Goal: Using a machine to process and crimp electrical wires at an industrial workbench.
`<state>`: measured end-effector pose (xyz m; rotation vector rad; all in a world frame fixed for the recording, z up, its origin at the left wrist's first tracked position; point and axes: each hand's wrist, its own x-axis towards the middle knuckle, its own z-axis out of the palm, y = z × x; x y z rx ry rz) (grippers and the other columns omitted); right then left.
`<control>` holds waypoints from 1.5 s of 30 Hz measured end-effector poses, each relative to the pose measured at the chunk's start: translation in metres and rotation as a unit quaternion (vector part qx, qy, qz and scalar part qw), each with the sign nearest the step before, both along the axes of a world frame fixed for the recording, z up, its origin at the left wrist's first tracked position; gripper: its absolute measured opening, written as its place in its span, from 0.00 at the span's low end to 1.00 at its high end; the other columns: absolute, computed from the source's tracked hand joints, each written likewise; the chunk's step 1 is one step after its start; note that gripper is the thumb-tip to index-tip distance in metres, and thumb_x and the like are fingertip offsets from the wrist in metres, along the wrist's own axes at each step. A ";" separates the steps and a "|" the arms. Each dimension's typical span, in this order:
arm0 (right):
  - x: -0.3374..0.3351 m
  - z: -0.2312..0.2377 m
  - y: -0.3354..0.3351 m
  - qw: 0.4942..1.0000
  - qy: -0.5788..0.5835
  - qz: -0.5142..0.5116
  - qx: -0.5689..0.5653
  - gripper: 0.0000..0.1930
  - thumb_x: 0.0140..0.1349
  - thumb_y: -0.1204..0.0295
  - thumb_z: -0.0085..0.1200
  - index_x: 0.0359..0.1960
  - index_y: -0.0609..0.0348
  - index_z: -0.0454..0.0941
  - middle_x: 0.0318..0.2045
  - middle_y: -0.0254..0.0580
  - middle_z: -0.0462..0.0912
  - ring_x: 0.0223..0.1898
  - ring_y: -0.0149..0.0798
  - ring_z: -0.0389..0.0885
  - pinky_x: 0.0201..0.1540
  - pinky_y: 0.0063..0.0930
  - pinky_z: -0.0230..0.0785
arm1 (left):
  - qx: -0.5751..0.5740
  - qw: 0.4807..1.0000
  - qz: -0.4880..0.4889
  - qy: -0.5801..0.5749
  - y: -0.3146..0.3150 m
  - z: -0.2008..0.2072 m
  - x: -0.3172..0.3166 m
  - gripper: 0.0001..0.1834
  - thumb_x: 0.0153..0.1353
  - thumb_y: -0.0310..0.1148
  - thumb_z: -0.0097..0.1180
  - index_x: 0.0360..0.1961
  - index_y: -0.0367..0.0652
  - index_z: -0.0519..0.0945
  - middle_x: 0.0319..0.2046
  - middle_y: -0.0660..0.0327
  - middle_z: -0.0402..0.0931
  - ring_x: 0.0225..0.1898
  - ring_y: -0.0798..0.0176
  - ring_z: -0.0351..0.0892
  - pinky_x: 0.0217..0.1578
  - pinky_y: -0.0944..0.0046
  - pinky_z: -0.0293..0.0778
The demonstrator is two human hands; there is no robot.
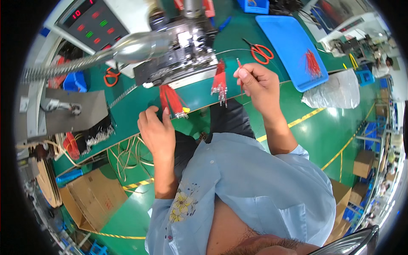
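My right hand pinches a single thin red wire between thumb and fingers, just right of a hanging bunch of red wires with metal ends. My left hand rests at the green bench edge, its fingers touching a second bundle of red wires that lies under the grey metal press machine. Whether the left fingers grip that bundle is hard to tell.
A blue tray with more red wires lies at the right, with orange-handled scissors beside it. A control panel stands far left. A clear plastic bag and cardboard boxes sit lower.
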<state>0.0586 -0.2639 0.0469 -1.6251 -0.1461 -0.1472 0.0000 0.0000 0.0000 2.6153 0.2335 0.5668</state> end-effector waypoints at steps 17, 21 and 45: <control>0.081 -0.039 -0.251 0.703 0.126 -0.341 -0.611 0.35 0.48 0.43 0.66 0.48 0.58 0.76 0.41 0.53 0.84 0.45 0.54 0.83 0.44 0.48 0.74 | 0.030 0.999 -0.015 0.029 -0.006 0.000 0.006 0.08 0.61 0.28 0.56 0.28 0.36 0.72 0.26 0.52 0.72 0.28 0.46 0.72 0.32 0.49 0.66; 0.086 -0.047 -0.261 0.702 0.137 -0.352 -0.604 0.33 0.46 0.45 0.67 0.45 0.58 0.77 0.39 0.53 0.84 0.44 0.54 0.83 0.44 0.47 0.74 | 0.018 0.999 -0.023 0.031 -0.002 -0.001 0.007 0.09 0.62 0.28 0.56 0.27 0.36 0.72 0.25 0.52 0.72 0.28 0.47 0.72 0.31 0.49 0.66; 0.019 -0.027 0.018 0.866 -0.007 -0.040 -0.499 0.17 0.53 0.57 0.64 0.23 0.58 0.76 0.23 0.49 0.82 0.27 0.52 0.82 0.31 0.44 0.73 | -0.089 0.996 0.004 0.014 0.011 0.007 -0.019 0.07 0.61 0.28 0.60 0.31 0.35 0.78 0.22 0.55 0.75 0.22 0.60 0.73 0.27 0.61 0.69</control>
